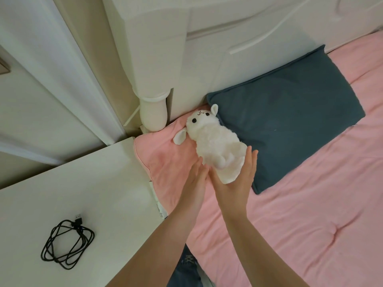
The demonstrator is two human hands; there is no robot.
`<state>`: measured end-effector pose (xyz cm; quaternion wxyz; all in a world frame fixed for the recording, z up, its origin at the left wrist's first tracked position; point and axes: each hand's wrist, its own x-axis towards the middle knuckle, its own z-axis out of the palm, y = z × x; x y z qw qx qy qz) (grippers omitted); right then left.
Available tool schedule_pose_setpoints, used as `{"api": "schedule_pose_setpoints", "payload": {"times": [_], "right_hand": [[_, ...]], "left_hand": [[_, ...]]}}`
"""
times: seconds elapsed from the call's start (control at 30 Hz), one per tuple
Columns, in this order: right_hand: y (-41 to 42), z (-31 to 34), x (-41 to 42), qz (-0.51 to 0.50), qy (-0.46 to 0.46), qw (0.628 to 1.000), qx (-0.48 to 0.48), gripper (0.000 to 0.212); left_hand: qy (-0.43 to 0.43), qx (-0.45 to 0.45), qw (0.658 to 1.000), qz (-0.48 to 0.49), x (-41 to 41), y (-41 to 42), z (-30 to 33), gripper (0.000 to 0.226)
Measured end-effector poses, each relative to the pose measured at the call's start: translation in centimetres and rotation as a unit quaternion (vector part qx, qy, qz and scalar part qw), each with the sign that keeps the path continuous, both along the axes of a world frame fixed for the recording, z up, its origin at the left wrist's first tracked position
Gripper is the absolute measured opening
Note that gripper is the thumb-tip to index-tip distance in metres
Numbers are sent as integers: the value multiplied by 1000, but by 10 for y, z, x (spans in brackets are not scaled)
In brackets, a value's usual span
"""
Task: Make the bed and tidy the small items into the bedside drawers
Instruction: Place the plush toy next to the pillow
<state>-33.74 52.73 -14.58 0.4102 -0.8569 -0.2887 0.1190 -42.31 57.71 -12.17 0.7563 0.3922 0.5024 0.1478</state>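
Observation:
A white plush lamb (211, 141) lies on the pink quilt (300, 214) at the head of the bed, its head toward the headboard. My left hand (194, 179) touches its lower left side with straight fingers. My right hand (238, 181) cups its bottom end from the right, fingers straight. A dark blue pillow (290, 112) lies just right of the lamb against the headboard. A coiled black USB cable (66, 244) rests on the white bedside table (93, 193) at the left.
The white headboard (228, 38) with its round post (153, 114) stands behind the bed. A white door frame runs along the left. Blue jeans show between the table and the bed at the bottom.

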Motion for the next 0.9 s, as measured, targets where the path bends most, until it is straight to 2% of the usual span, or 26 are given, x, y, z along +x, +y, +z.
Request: {"api": "schedule_pose_setpoints", "payload": {"times": [0.13,0.37,0.57,0.63,0.77,0.9], "right_hand": [[-1,4,-7,7,21,1000,16,101],[-2,10,-9,8,37,999,27,94],[2,11,-6,12,123,991,44,86],[5,6,-2,16,121,992,29,80],[10,-13,9,25,81,996,-33,56],[12,-9,20,-20,68,996,-45,26]], "left_hand": [[-6,-6,1000,20,-3,-2,0,31],[1,-23,999,35,-8,-6,-4,46],[9,-41,998,54,-9,-3,-6,46],[4,-44,998,50,-10,-2,-9,50],[-2,-42,999,28,-15,0,-16,46],[11,-32,999,4,-7,4,-17,21]]}}
